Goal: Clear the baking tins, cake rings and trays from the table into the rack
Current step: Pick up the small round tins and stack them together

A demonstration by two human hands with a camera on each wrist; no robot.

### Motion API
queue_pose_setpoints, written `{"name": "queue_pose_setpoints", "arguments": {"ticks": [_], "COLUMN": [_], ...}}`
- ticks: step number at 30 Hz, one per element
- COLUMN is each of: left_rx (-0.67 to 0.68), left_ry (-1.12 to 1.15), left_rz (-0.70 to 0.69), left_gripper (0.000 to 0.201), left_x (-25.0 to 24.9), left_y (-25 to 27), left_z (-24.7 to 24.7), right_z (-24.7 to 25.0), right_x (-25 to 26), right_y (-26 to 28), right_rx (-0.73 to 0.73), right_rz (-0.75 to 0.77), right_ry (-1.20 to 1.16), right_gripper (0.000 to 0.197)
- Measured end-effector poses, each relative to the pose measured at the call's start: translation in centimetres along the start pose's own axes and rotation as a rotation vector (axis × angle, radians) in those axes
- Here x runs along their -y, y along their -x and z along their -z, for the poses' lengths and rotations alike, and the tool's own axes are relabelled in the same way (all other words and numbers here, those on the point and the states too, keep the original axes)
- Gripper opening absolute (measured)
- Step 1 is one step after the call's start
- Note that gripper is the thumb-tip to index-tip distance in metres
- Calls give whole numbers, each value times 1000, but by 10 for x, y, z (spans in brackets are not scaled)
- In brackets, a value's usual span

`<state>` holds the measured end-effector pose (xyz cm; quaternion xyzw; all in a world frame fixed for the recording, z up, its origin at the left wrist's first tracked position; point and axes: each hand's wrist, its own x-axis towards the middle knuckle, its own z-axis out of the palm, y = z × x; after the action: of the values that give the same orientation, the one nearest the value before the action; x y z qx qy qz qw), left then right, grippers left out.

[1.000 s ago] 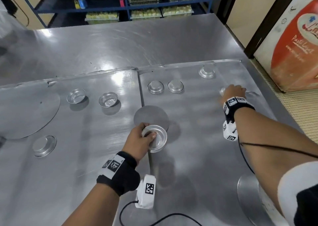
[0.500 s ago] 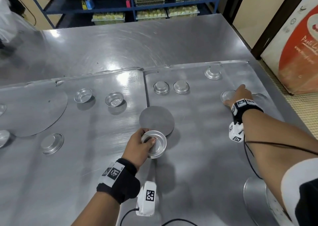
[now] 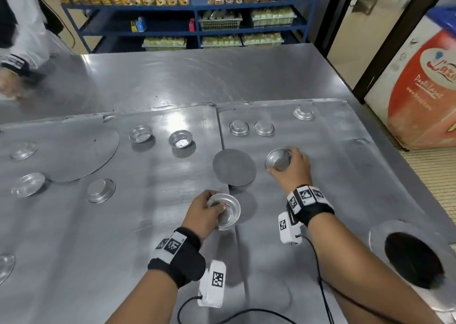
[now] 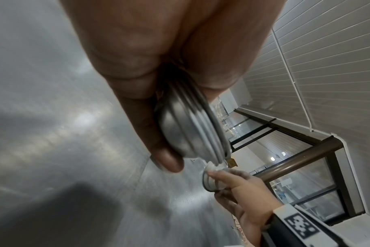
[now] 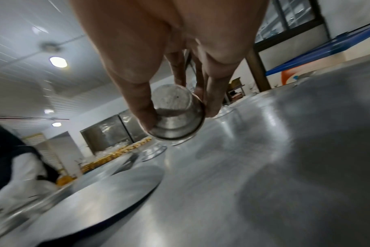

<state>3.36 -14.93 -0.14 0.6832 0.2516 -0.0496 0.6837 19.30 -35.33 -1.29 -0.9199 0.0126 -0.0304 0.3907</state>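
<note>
My left hand [image 3: 209, 212] grips a stack of small round metal tins [image 3: 225, 212] above the near middle of the steel table; the left wrist view shows several nested rims [image 4: 199, 132] between thumb and fingers. My right hand [image 3: 290, 167] holds one small tin [image 3: 277, 161] tilted on its side, just right of a flat round metal disc [image 3: 234, 167]. The right wrist view looks into that tin [image 5: 175, 115], pinched by thumb and fingers. More small tins lie on the flat trays: two upright [image 3: 140, 133] [image 3: 180, 139], two upside down [image 3: 238, 127] [image 3: 263, 127], and one [image 3: 303, 112] farther back.
A large round disc [image 3: 74, 151] and more tins [image 3: 101, 190] [image 3: 28, 184] lie at the left. A cake ring [image 3: 409, 257] stands at the near right. Another person's hand [image 3: 9, 82] is at the far left. Blue shelving [image 3: 197, 30] stands behind, a freezer [image 3: 424, 82] to the right.
My right hand has lifted a tin from the far right and brought it left towards the middle. The left hand keeps its stack in about the same place. The head view has tilted up.
</note>
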Motion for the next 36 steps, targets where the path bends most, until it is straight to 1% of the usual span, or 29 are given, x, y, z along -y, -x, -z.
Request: {"name": "queue_pose_setpoints", "arguments": {"ticks": [2,4,6,8,10,13,15,17,21,23,30,32,34,36], "left_rx": [-9,-15,-27,-35,-32,13,35,40,26,41,44,42,28,10], "left_ry": [14,49,101,133,150,166,180,164,150,132,104,91,70,47], "left_rz": [15,41,59,71,70,41,26,16,6,-8,8,4,0,3], "left_gripper": [29,32,32,34,44,66,72,69,45,37,41,35,24,21], "left_x": [3,5,8,10,11,11,11,11,8,7,15,17,19,21], "left_y": [11,22,30,37,43,53,59,62,67,71,69,66,63,58], "left_z": [6,11,16,22,29,37,42,45,46,47,49,49,50,51], "right_z": [-1,0,1,0,0,0,-2,-4,-8,-10,-12,-12,-13,-14], "right_x": [15,29,42,52,61,71,75,77,79,79,72,69,66,65], "right_y": [29,56,83,109,135,166,181,193,206,209,201,196,189,182], "right_rx": [-16,-8,34,111,192,276,315,347,414,452,603,655,707,752], "right_rz": [66,140,201,218,215,253,293,313,314,303,263,253,246,244], "right_ry": [-81,-186,-290,-406,-498,-517,-521,-525,-526,-544,-531,-530,-534,-534], "right_gripper": [69,70,71,70,70,71,69,69,70,71,72,75,78,80]}}
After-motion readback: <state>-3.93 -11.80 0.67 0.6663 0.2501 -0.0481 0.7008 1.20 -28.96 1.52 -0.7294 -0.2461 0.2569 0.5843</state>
